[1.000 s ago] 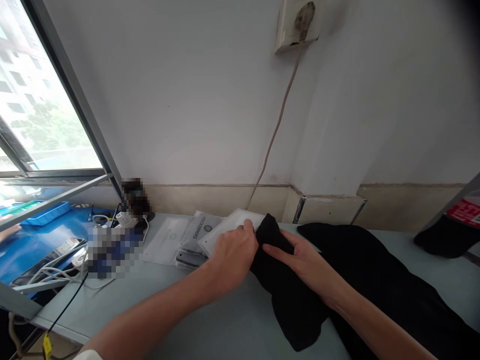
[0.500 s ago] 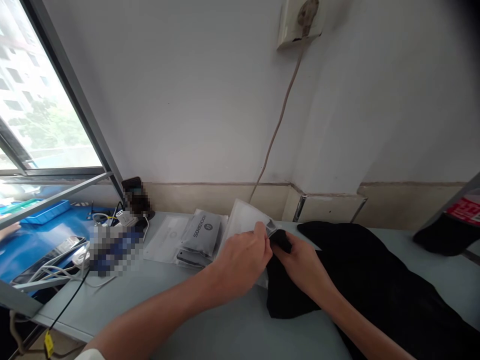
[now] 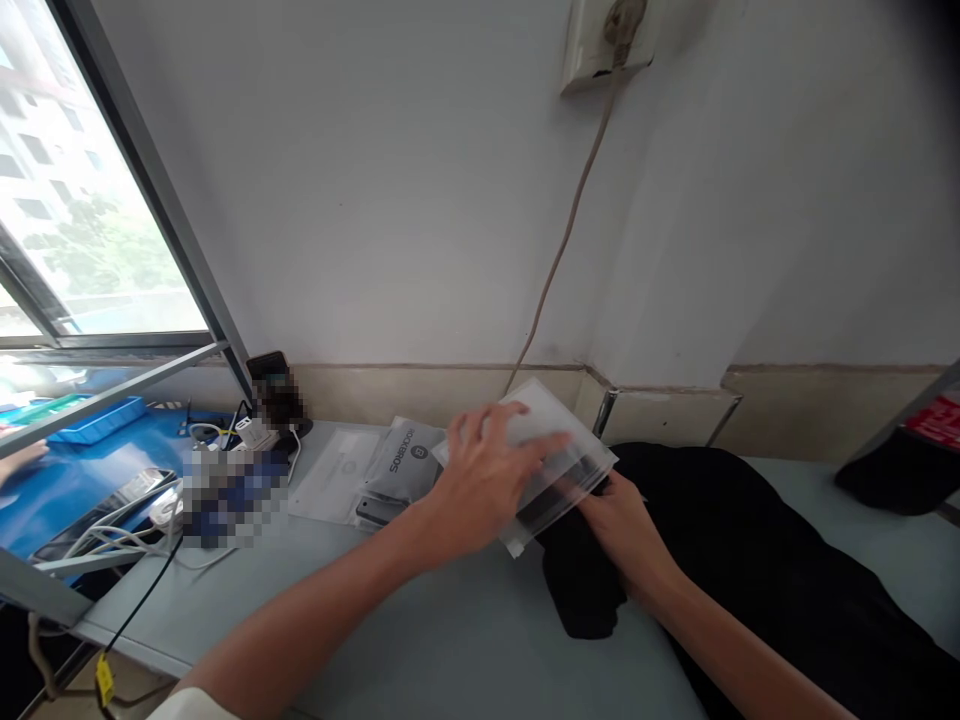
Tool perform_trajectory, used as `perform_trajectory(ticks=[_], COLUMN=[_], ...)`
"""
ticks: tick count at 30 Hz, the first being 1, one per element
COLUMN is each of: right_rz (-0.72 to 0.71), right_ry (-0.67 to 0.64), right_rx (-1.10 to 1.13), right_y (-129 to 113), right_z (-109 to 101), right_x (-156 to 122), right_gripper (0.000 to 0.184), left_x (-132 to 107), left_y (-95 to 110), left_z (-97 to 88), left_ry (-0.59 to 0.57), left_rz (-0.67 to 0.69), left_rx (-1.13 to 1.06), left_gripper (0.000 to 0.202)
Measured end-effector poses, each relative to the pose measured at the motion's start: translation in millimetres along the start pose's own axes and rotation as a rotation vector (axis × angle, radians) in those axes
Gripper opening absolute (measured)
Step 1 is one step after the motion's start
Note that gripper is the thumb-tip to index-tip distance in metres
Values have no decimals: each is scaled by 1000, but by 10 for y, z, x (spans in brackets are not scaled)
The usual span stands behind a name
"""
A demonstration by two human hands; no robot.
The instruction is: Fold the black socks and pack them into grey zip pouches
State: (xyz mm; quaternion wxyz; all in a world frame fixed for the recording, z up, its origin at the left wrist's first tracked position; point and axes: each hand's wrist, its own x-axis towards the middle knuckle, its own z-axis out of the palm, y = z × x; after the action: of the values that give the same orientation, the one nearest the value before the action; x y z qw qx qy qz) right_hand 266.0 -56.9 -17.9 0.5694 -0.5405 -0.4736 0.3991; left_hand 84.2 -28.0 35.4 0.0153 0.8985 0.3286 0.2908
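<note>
In the head view, the left hand (image 3: 484, 470)'s grip is lying loosely, fingers spread, across a frosted rectangular plastic bag (image 3: 551, 418); the right hand (image 3: 621, 525)'s grip is pinching soft black cloth (image 3: 583, 595) at its edge, above the grey bench (image 3: 420, 640). Some cloth is seemingly sitting inside; more is hanging outside.

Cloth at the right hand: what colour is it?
The cloth is black, with no visible pattern; it shows in the head view.
</note>
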Motion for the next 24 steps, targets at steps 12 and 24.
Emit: perform_trajectory(ticks=[12,24], right_rz=[155,-135], right_ry=[-15,-244], right_rx=[27,-94], right_y=[-135,-26], right_z=[21,30], right_x=[-80,-90], right_gripper=[39,29], left_x=[-142,-239], left_y=[-492,-310], left_z=[-191,-119], left_ry=[-282,-440], left_rz=[-485,-425], left_rx=[-981,-1073], left_gripper=[80,59])
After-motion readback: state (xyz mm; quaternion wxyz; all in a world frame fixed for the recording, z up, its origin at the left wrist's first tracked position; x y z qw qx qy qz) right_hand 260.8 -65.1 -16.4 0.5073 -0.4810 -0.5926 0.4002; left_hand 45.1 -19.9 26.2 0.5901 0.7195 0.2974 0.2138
